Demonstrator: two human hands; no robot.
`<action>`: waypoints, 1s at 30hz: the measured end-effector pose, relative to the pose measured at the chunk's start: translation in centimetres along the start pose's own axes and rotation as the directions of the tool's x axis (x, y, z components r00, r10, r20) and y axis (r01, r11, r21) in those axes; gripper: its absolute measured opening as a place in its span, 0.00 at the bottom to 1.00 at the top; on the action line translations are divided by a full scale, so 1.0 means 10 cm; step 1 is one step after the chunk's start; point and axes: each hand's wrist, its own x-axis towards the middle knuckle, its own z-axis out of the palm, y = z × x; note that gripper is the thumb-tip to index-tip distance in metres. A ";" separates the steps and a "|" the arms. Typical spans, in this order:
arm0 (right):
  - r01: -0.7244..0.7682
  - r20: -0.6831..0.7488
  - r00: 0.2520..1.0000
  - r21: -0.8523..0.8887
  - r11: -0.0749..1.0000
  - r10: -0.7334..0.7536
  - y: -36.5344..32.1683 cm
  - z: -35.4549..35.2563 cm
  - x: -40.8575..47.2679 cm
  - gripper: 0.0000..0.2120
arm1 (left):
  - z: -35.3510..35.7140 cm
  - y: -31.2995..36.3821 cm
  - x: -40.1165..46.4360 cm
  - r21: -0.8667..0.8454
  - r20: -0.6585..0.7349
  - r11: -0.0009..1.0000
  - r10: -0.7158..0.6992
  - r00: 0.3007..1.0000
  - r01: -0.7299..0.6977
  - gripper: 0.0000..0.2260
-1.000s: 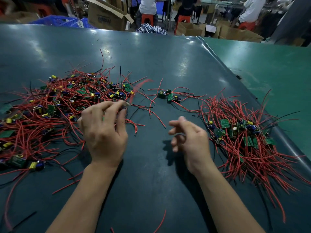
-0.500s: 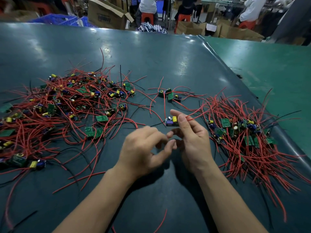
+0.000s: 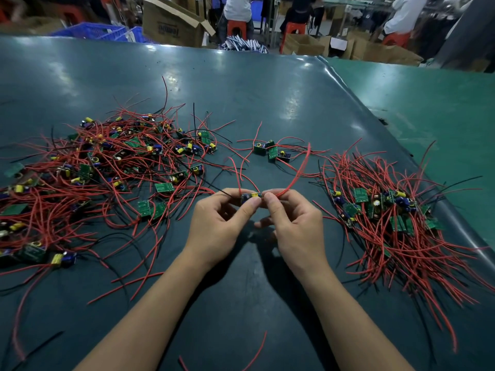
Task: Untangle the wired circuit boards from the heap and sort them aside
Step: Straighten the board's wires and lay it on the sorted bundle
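Observation:
A small circuit board (image 3: 251, 196) with a yellow part and red wires is held above the table's middle. My left hand (image 3: 219, 226) pinches it from the left, and my right hand (image 3: 292, 226) pinches it from the right, where a long red wire (image 3: 300, 172) arcs up. The tangled heap (image 3: 107, 167) of boards with red and black wires spreads across the left. A second pile (image 3: 388, 212) of boards lies at the right. A small cluster of boards (image 3: 270, 151) sits between them, farther back.
The dark green table mat (image 3: 241, 84) ends at a raised edge (image 3: 455, 218) on the right, beside a lighter green surface. Loose red wires (image 3: 254, 352) lie near the front. Cardboard boxes (image 3: 171, 22), blue crates and seated people are beyond the far edge.
My left hand left the heap on the left and came to the middle. Both hands now pinch one board, lifted slightly, and its red wire swings up to the right.

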 end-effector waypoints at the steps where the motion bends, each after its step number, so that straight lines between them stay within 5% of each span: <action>1: -0.008 -0.011 1.000 -0.002 1.000 0.007 0.00 -0.01 0.00 0.04 | 0.00 0.01 0.01 -0.026 -0.004 1.000 -0.015 1.000 0.015 0.03; 9: -0.087 -0.140 0.984 0.151 0.985 0.108 -0.02 -0.06 0.04 0.07 | 0.01 0.04 0.00 -0.159 0.095 0.982 -0.088 0.992 0.102 0.02; 24: 0.103 -0.547 0.835 0.264 0.959 0.061 0.03 -0.27 0.23 0.09 | -0.08 0.04 0.05 -0.314 0.142 0.937 -0.113 0.983 0.153 0.02; 27: 0.052 -0.531 0.840 0.281 0.958 0.110 0.04 -0.29 0.23 0.06 | -0.08 0.01 0.07 -0.372 0.024 0.919 -0.134 0.991 0.133 0.02; 30: -0.105 -0.313 0.933 0.238 0.966 0.178 0.07 -0.23 0.18 0.04 | -0.09 -0.02 0.11 -0.480 -0.034 0.857 -0.233 0.972 0.189 0.05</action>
